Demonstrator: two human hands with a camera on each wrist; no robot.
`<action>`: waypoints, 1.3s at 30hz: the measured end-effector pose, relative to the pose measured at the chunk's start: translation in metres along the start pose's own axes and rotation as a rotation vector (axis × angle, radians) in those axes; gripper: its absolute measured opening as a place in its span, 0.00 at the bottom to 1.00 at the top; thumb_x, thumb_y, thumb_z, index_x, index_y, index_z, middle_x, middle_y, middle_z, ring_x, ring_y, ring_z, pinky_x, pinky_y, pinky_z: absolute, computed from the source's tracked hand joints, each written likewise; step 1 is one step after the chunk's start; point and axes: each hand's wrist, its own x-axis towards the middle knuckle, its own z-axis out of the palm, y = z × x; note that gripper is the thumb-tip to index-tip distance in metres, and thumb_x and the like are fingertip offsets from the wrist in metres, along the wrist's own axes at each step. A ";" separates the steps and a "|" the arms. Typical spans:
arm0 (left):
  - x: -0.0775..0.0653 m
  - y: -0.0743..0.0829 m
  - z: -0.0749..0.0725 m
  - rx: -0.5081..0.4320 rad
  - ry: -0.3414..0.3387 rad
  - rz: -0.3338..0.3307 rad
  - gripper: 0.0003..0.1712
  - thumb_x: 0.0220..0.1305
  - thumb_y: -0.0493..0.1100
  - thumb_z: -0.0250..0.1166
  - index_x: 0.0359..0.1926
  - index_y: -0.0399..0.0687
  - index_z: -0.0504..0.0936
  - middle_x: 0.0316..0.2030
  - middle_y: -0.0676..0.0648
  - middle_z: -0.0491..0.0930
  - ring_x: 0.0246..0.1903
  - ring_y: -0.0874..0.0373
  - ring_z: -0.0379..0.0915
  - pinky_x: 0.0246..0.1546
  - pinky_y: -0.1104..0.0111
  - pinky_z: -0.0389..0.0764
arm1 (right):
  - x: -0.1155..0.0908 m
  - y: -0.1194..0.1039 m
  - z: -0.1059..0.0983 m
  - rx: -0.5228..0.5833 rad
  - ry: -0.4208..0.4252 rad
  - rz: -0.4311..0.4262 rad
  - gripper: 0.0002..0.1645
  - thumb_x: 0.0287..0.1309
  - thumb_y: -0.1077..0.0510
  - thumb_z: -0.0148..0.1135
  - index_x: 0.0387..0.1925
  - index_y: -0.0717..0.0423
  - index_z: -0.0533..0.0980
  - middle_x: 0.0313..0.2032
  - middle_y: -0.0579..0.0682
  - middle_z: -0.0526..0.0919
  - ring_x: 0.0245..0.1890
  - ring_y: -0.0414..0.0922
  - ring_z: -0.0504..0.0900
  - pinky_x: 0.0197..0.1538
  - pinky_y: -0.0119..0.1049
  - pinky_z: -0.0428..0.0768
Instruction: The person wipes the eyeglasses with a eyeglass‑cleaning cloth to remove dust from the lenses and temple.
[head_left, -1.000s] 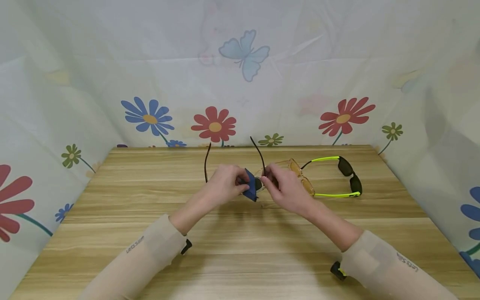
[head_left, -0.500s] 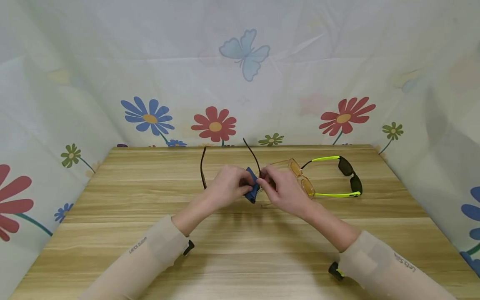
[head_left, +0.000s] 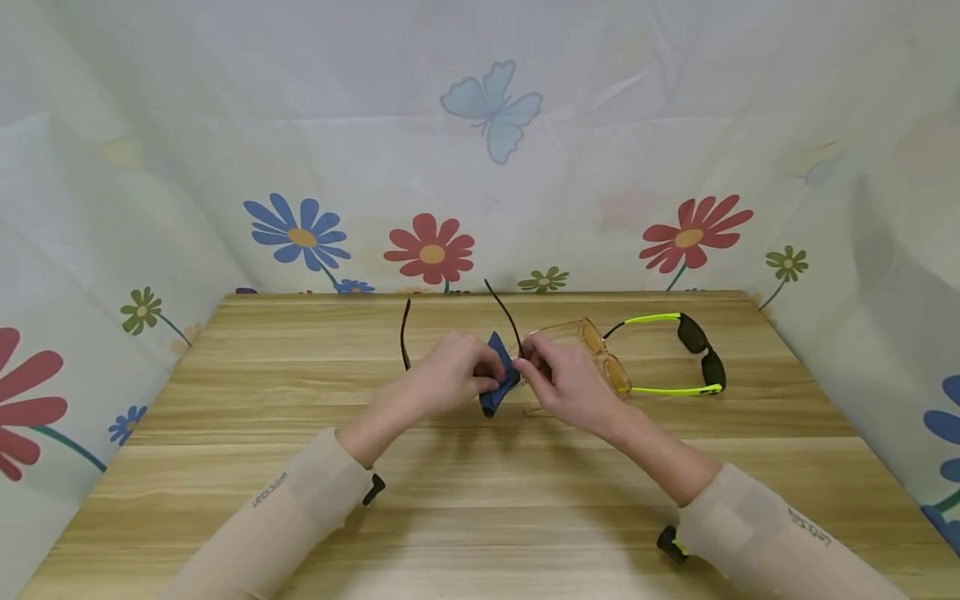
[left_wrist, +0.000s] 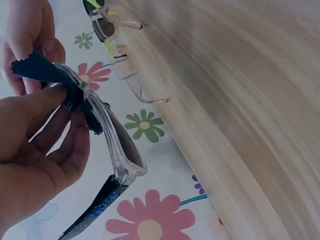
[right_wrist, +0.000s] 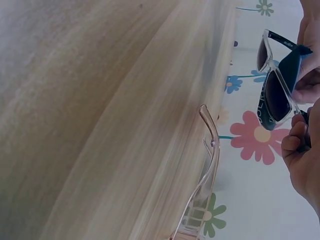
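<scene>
A pair of sunglasses (left_wrist: 110,132) with a clear front frame and dark temples is held up above the table, temples pointing away in the head view. My right hand (head_left: 573,379) grips it by the hinge end of one temple. With fingers and thumb, my left hand (head_left: 450,375) pinches a blue cleaning cloth (head_left: 492,402) folded over a lens. In the right wrist view a dark lens (right_wrist: 278,96) faces the camera, and the cloth shows behind and below it. The left fingers (left_wrist: 75,145) press the cloth from the temple side.
Amber-lensed glasses (head_left: 617,375) with a clear peach frame lie on the wooden table (head_left: 525,517), just beyond the right hand. Black sunglasses (head_left: 712,368) with neon yellow temples are farther right. A flower-print curtain (head_left: 570,192) surrounds the table's back and sides.
The sunglasses have shifted slightly left and tilted, and the cloth now covers the lens that showed between the hands. The cloth's lower corner has moved nearer the person. Other glasses stayed put.
</scene>
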 end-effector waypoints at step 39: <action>0.000 -0.002 0.000 0.035 -0.070 -0.009 0.05 0.68 0.35 0.70 0.33 0.46 0.87 0.31 0.53 0.84 0.32 0.62 0.78 0.37 0.70 0.80 | -0.005 0.001 0.002 0.034 -0.022 0.087 0.07 0.70 0.63 0.64 0.34 0.55 0.75 0.20 0.40 0.70 0.17 0.38 0.68 0.21 0.31 0.65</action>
